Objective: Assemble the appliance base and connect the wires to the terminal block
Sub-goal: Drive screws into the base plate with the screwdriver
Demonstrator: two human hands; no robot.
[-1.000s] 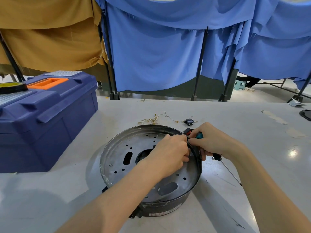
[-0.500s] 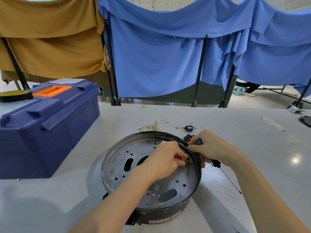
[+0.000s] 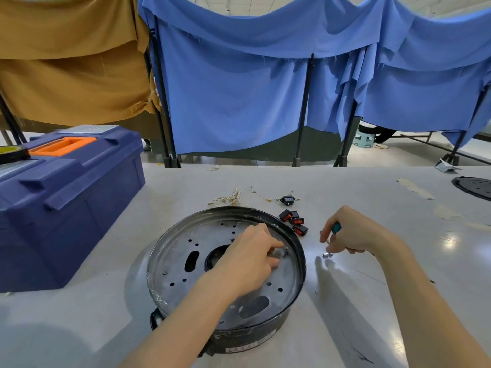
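Appliance base (image 3: pixel 170 261) on table (image 3: pixel 385 301), left hand (image 3: pixel 249 258) inside it, fingers curled by a small screw (image 3: pixel 286 252), grasp unclear. Right hand (image 3: pixel 353 235) beside the rim clutches teal screwdriver (image 3: pixel 337 227). Red switches (image 3: pixel 293 221) and wires (image 3: pixel 233 197) lie beyond.

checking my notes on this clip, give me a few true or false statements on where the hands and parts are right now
1. The left hand is inside the round silver metal appliance base. True.
2. The right hand holds a teal-handled screwdriver. True.
3. The red rocker switches lie inside the base. False: they lie on the grey table, just outside its rim.
4. The dark blue plastic toolbox stands right of the base. False: it stands to the left.
5. Small silver fasteners lie on the table by the right hand. True.
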